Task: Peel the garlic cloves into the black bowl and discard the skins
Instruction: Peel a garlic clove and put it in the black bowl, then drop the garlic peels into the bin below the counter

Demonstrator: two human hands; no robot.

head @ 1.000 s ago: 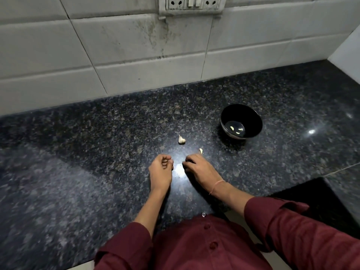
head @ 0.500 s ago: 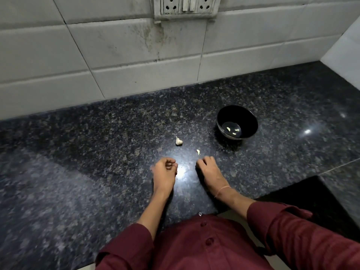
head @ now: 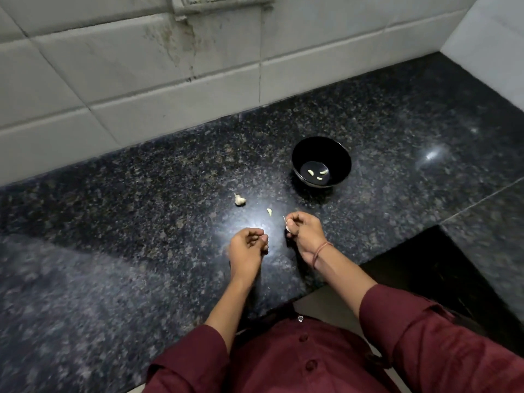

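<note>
Garlic clove, pale and mostly hidden, shows at the fingertips of the right hand, which is close over the dark speckled counter near its front edge. The thumb and fingers pinch the garlic clove, and a reddish thread circles the wrist. Just beside it, the left hand has its fingers curled inward; I cannot tell whether it holds anything. Both arms come out of maroon sleeves. A little beyond the right hand, a small pale scrap lies on the counter, and farther left sits a garlic chunk with a pointed tip. Beyond these, to the right, stands the black bowl, upright, with three peeled cloves on its bottom. Behind everything rises a stained white tiled wall.
</note>
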